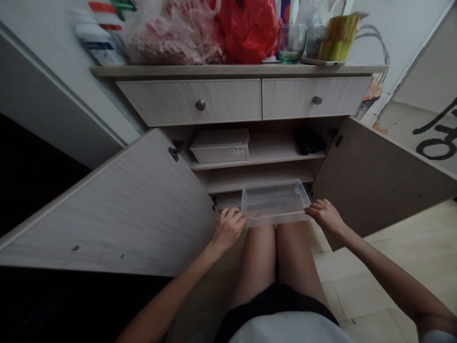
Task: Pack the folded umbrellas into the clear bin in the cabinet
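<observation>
A clear plastic bin (276, 218) is held out level in front of the cabinet, above my knees. My left hand (231, 225) grips its near left corner, fingers closed on the rim. At the near right corner, my right hand (324, 213) pinches the other side. Nothing can be made out inside the bin. Behind it stands the cabinet with both doors swung wide, the left door (121, 205) and the right door (382, 176). On the upper shelf (269, 147) sits a lidded white storage box (219, 145) at the left, with a black item (309, 141) at the right.
Two closed drawers with round knobs, the left drawer (228, 97) and right drawer (296, 93), run above the shelves. The cabinet top (235, 71) carries a white bottle (98, 43), a clear bag (171, 35), a red bag (246, 31), a glass (292, 43) and a yellow container (339, 38).
</observation>
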Available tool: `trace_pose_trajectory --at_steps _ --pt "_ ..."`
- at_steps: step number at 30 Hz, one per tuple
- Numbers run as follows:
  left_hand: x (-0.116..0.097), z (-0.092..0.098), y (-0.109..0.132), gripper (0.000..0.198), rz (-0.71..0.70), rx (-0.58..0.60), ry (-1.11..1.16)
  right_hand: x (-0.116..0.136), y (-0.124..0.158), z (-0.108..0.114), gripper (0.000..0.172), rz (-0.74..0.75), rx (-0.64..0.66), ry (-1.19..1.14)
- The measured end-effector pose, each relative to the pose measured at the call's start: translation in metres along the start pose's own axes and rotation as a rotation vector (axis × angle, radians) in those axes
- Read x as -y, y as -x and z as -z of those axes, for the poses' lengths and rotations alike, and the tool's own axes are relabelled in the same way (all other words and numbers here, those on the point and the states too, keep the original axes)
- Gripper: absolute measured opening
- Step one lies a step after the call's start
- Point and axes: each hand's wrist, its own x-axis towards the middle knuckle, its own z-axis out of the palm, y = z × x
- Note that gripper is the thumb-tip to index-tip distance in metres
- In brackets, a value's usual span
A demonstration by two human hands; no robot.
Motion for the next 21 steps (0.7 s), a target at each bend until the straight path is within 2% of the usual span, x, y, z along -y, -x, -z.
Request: trace_pose_trajectory --at_steps 3,5,7,9,10,11,13,15,16,18,21 --pt "-0.001 -0.008 0.016 0.017 0.065 0.004 0.101 0.006 -0.001 -0.001 0.022 0.021 0.030 0.013" --pt "0.002 -0.018 0.021 0.016 0.162 -0.012 0.227 0.008 -0.004 -0.002 0.019 0.024 0.040 0.028" --pt "0.005 -0.031 0.023 0.022 0.349 -0.098 0.372 0.010 -0.008 -0.002 0.017 0.028 0.062 0.041" --pt "0.005 -0.046 0.021 0.038 0.624 -0.225 0.534 0.013 -0.011 0.000 0.016 0.028 0.101 0.056" --pt "0.004 -0.053 0.020 0.047 0.763 -0.253 0.647 0.014 -0.013 0.002 0.016 0.026 0.130 0.063" --pt "0.002 -0.059 0.018 0.054 0.884 -0.238 0.788 0.016 -0.014 0.004 0.015 0.022 0.167 0.067" --pt "-0.003 -0.068 0.016 0.060 1.055 -0.097 1.108 0.018 -0.018 0.013 0.013 0.011 0.273 0.058" --pt "-0.006 -0.070 0.016 0.062 1.153 0.053 1.336 0.015 -0.026 0.027 0.013 -0.009 0.378 0.017" --pt "-0.008 -0.070 0.016 0.063 1.191 0.085 1.384 0.011 -0.033 0.034 0.020 -0.032 0.409 -0.005" --pt "-0.008 -0.069 0.016 0.063 1.237 0.090 1.402 -0.003 -0.055 0.047 0.034 -0.119 0.405 -0.023" --pt "-0.007 -0.068 0.014 0.066 1.210 0.065 1.440 -0.042 -0.105 0.052 0.035 -0.353 0.295 0.011"
